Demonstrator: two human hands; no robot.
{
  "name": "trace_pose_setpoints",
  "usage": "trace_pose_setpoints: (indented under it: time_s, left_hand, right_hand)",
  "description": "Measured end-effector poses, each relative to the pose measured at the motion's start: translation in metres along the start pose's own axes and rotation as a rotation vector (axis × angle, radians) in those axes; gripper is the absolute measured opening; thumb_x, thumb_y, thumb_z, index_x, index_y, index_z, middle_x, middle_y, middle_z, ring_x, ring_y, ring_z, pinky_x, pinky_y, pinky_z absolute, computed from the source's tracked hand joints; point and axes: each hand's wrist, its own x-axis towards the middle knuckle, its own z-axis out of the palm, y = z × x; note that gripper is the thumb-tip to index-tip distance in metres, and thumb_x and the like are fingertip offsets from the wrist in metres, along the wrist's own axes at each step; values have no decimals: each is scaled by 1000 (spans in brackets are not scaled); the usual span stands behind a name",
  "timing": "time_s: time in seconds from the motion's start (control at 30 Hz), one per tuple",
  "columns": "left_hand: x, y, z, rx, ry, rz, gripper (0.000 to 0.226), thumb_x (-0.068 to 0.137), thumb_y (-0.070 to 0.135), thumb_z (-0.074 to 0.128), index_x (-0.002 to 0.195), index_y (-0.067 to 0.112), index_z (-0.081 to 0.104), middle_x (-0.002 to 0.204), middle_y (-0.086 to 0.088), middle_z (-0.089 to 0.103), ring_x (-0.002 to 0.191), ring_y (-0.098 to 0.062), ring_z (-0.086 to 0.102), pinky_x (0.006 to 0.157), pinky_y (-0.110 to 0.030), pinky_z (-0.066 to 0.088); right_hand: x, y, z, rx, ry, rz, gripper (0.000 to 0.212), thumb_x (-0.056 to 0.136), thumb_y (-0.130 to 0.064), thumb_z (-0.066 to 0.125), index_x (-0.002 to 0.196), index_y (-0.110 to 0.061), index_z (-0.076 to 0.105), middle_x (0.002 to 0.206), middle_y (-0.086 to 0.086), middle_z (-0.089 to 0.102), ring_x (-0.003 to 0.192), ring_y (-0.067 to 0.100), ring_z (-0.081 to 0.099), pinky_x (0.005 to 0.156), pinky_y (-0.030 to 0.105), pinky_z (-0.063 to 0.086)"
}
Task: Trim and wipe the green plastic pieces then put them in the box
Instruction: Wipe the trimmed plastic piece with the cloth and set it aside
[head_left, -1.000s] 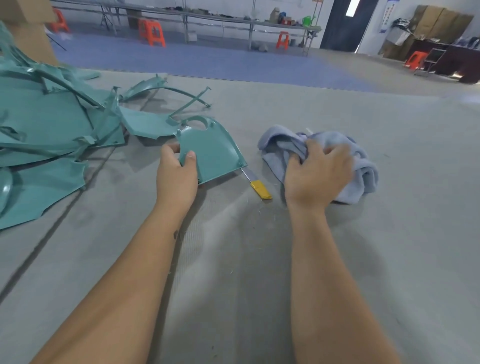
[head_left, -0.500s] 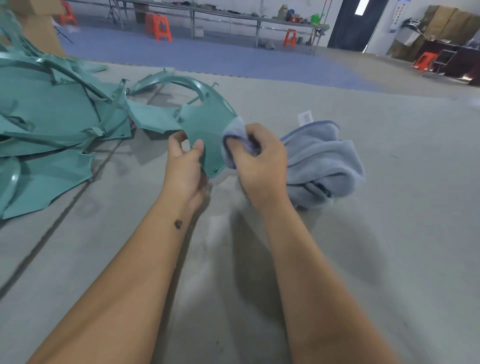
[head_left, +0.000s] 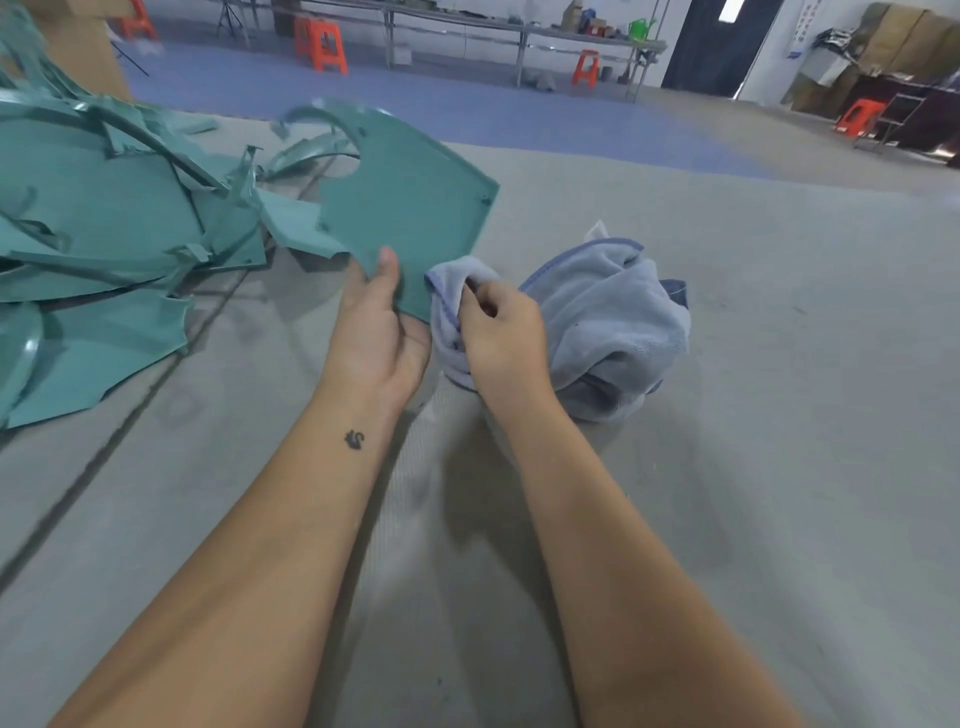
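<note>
Green piece (head_left: 410, 208) in left hand (head_left: 376, 332) — angled up-left, cloth (head_left: 613, 317) in right hand (head_left: 506, 338)

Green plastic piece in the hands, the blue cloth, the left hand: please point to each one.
Green plastic piece (head_left: 410, 208), head view, on its flat middle.
Blue cloth (head_left: 618, 317), head view, on the bunched part.
Left hand (head_left: 376, 338), head view, on its back.
</note>
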Motion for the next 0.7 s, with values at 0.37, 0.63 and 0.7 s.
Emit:
trace_pose_setpoints:
  time_s: [0.37, 0.63, 0.7]
  left_hand:
    - [-9, -16, 9, 425, -57, -9, 27, 103, 1, 36, 117, 9, 57, 102, -7, 69, 88, -16, 70, 77, -26, 57]
    - [-10, -12, 0, 561, -132, -116, 29, 101, 2, 40, 110, 20, 60, 95, 7, 72, 83, -8, 70, 68, -22, 56]
    - [-9, -11, -3, 561, -126, -134, 28, 101, 2, 40, 114, 18, 59, 97, 6, 73, 83, -9, 71, 68, -23, 57]
  right_hand:
    - [7, 2, 1, -117, 250, 85, 39, 97, -20, 46, 59, -17, 41, 61, -1, 47, 60, 18, 43, 58, 31, 33]
    - [21, 6, -24, -75, 338, 208, 51, 102, -26, 41, 52, -16, 42, 51, -2, 46, 49, 13, 42, 47, 27, 28]
    - [21, 5, -25, -1, 374, 219, 53, 103, -28, 42, 51, -16, 41, 49, -3, 43, 48, 12, 41, 48, 27, 32]
